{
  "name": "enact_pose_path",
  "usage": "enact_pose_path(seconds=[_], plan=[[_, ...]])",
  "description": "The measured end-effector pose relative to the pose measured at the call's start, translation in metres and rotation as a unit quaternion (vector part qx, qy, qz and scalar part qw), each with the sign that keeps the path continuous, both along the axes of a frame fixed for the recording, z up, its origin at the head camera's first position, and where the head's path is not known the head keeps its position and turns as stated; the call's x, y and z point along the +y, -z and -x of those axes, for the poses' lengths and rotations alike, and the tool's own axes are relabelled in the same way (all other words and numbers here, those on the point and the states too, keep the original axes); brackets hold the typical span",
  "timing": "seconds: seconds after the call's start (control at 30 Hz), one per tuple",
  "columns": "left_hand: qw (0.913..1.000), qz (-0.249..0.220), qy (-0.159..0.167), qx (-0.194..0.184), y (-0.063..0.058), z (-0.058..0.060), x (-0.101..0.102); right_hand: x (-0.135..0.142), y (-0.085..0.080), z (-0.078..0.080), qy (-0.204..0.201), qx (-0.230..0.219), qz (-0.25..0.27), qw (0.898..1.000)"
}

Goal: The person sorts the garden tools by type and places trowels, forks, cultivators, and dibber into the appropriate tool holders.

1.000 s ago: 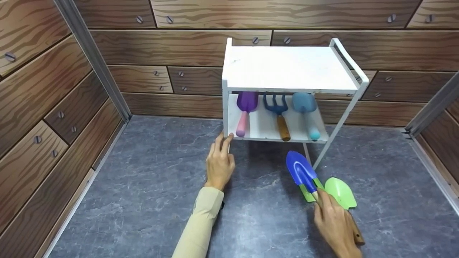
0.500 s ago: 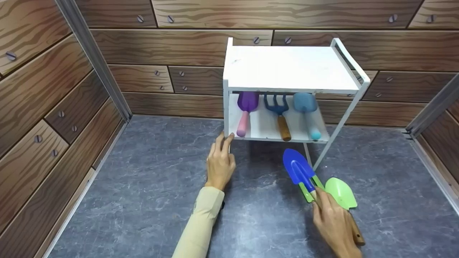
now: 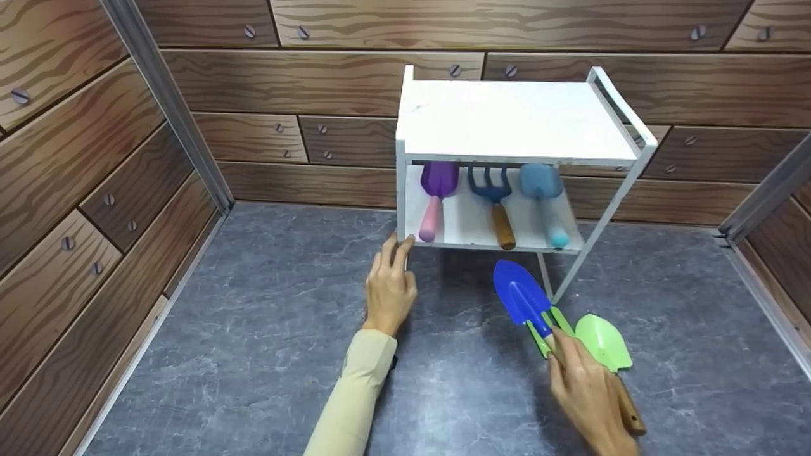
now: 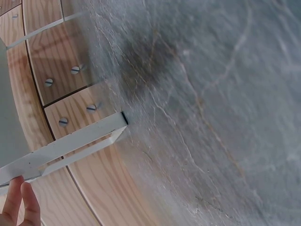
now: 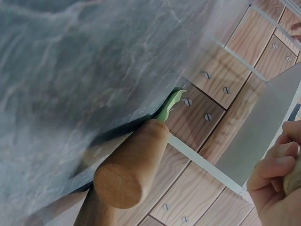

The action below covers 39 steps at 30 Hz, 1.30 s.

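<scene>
Trowel (image 3: 519,294), blue, smoothly pointed, fills curled right grip (image 3: 584,383); outstretched left grip (image 3: 388,288) touches rack (image 3: 519,120).

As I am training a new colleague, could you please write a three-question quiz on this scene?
1. How many tools lie on the lower shelf of the white cart?
2. True or false: the left hand touches the white cart.
3. Fill in: the right hand holds a trowel with a ____ blade.

Key: 1. Three (purple scoop, fork, light-blue scoop). 2. True. 3. Blue.
</scene>
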<state>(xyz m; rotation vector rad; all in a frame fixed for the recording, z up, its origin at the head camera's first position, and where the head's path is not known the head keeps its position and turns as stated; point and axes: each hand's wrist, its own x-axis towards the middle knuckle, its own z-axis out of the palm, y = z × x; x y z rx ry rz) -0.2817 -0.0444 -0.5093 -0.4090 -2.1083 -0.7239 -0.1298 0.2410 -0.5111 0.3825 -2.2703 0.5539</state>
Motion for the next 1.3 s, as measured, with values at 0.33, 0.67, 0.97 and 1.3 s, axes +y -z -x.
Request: enact_pose_path(seconds=[0.33, 0.67, 0.97, 1.3], plan=[[0.9999, -0.001, 0.001, -0.015, -0.001, 0.000, 0.001, -0.006, -0.008, 0.003, -0.004, -0.005, 0.001, 1.000], [0.9999, -0.005, 0.006, -0.008, 0.000, -0.001, 0.001, -0.011, -0.016, 0.009, -0.021, 0.000, 0.010, 1.000], [0.9999, -0.003, 0.006, -0.009, -0.001, 0.000, 0.001, -0.016, -0.023, 0.015, -0.028, 0.016, 0.014, 0.999], [0.9999, 0.004, -0.002, -0.011, -0.001, 0.000, 0.001, -0.025, -0.030, 0.019, -0.030, 0.022, 0.024, 0.999]])
